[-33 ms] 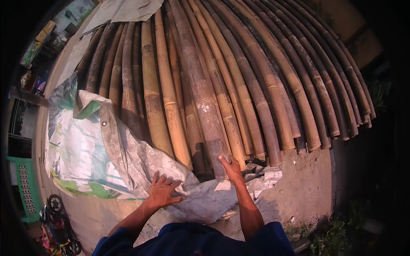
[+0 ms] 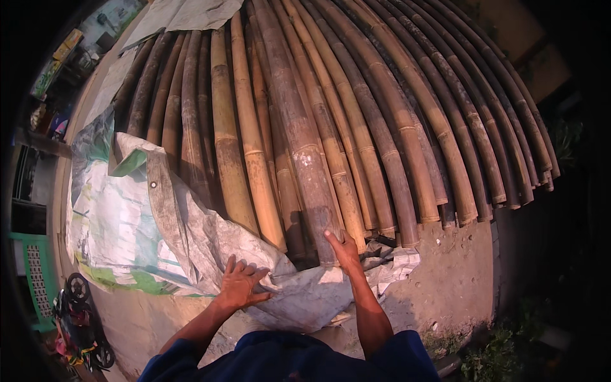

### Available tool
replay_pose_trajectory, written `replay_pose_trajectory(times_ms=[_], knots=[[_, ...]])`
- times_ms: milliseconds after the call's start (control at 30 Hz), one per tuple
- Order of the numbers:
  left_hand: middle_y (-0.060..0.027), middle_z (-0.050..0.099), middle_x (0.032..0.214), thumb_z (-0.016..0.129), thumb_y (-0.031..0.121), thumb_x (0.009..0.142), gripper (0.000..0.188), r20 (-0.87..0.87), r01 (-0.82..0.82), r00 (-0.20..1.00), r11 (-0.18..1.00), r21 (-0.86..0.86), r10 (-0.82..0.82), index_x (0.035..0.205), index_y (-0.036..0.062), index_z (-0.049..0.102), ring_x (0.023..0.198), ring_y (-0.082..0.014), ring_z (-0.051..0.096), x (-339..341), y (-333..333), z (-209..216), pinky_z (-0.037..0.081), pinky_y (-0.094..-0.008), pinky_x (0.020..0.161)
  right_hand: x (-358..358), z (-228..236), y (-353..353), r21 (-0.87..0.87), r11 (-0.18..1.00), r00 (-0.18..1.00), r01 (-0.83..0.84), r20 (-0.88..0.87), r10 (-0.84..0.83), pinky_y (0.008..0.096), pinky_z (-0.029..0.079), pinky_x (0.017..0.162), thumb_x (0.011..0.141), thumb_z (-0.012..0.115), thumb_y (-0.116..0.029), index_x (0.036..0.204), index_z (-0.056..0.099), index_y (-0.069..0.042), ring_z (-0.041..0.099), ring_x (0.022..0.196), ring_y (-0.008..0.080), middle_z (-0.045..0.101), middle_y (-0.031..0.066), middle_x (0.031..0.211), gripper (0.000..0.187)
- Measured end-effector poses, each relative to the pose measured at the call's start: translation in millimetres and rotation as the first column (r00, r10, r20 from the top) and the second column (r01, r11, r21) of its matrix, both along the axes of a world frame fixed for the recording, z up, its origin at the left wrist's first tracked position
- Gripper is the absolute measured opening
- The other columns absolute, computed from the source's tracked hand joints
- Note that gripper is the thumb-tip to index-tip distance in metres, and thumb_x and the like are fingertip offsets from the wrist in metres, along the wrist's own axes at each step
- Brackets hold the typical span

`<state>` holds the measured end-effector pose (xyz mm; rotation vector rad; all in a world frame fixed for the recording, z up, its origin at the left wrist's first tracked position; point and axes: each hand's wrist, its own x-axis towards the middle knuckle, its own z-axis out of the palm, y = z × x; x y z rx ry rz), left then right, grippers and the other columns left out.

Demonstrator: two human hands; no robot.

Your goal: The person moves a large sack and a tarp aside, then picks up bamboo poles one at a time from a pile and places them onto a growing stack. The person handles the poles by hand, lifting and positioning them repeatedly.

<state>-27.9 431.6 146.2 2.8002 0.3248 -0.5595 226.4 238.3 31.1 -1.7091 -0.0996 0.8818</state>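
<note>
My left hand (image 2: 240,286) lies with its fingers spread on a dirty white tarp (image 2: 191,237), close to the near ends of the poles. At the near end of a thick brown bamboo pole (image 2: 310,170) is my right hand (image 2: 344,251), its thumb on the pole's upper side and the other fingers partly hidden along the right side. That pole lies on top of several others in the stack. A fold of the tarp passes under its end and between my hands.
More bamboo poles (image 2: 407,130) fan out to the right, their cut ends uneven. Another sheet (image 2: 202,14) covers the far left end. A concrete wall (image 2: 455,270) stands below the poles. At the left are a green bench (image 2: 39,280) and a wheeled vehicle (image 2: 79,318); plants (image 2: 499,353) grow at lower right.
The view has shifted very slightly. Both hands stay in the same places on the tarp and the bamboo pole.
</note>
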Motion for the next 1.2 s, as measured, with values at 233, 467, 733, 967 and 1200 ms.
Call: replay_pose_trajectory(times_ms=[233, 467, 733, 967, 1200], knots=[[-0.01, 0.067, 0.12, 0.07, 0.065, 0.079, 0.072, -0.07, -0.088, 0.994, 0.996, 0.013, 0.089, 0.138, 0.0237, 0.061, 0.123, -0.0338, 0.054, -22, 5, -2, 0.018, -0.0589, 0.121, -24, -23, 26, -0.468, 0.88, 0.94, -0.08, 0.259, 0.223, 0.0504, 0.05, 0.088, 0.078, 0.073, -0.065, 0.139, 0.05, -0.004, 0.065, 0.105, 0.047, 0.065, 0.0314, 0.112, 0.089], [-0.0064, 0.066, 0.12, 0.07, 0.065, 0.079, 0.073, -0.075, -0.129, 0.989, 0.991, 0.023, 0.13, 0.14, 0.0252, 0.059, 0.122, -0.0293, 0.055, -45, 5, -5, 0.015, -0.0601, 0.122, -71, -81, 52, -0.578, 0.81, 0.797, -0.103, 0.439, 0.415, 0.0621, 0.032, 0.104, 0.092, 0.067, -0.036, 0.159, 0.017, -0.005, 0.043, 0.128, 0.0493, 0.041, 0.0294, 0.141, 0.089], [-0.0068, 0.065, 0.129, 0.062, 0.069, 0.085, 0.073, -0.11, -0.156, 0.982, 0.988, 0.01, 0.156, 0.141, 0.0231, 0.058, 0.126, -0.0297, 0.054, -52, 5, -18, 0.014, -0.0622, 0.121, -81, -97, 41, -0.51, 0.843, 0.745, -0.171, 0.494, 0.449, 0.0594, 0.033, 0.107, 0.089, 0.068, -0.031, 0.16, 0.015, -0.006, 0.04, 0.131, 0.0521, 0.036, 0.0346, 0.145, 0.092], [-0.0082, 0.067, 0.126, 0.057, 0.067, 0.089, 0.072, -0.027, -0.146, 0.989, 0.988, 0.043, 0.147, 0.142, 0.0178, 0.056, 0.127, -0.0291, 0.053, -49, 0, -26, 0.017, -0.0642, 0.119, -67, -117, 24, -0.363, 0.902, 0.586, -0.235, 0.687, 0.429, 0.0588, 0.037, 0.105, 0.087, 0.069, -0.023, 0.16, 0.018, -0.004, 0.043, 0.128, 0.0551, 0.04, 0.0367, 0.141, 0.09], [-0.0109, 0.069, 0.12, 0.055, 0.068, 0.09, 0.072, 0.054, -0.233, 0.971, 0.972, -0.019, 0.234, 0.139, 0.0141, 0.059, 0.124, -0.0285, 0.056, -51, -7, -31, 0.018, -0.0659, 0.117, -70, -82, 31, -0.504, 0.834, 0.621, -0.227, 0.585, 0.522, 0.0549, 0.038, 0.109, 0.09, 0.067, -0.026, 0.15, 0.036, 0.005, 0.041, 0.133, 0.0533, 0.042, 0.038, 0.143, 0.075]])
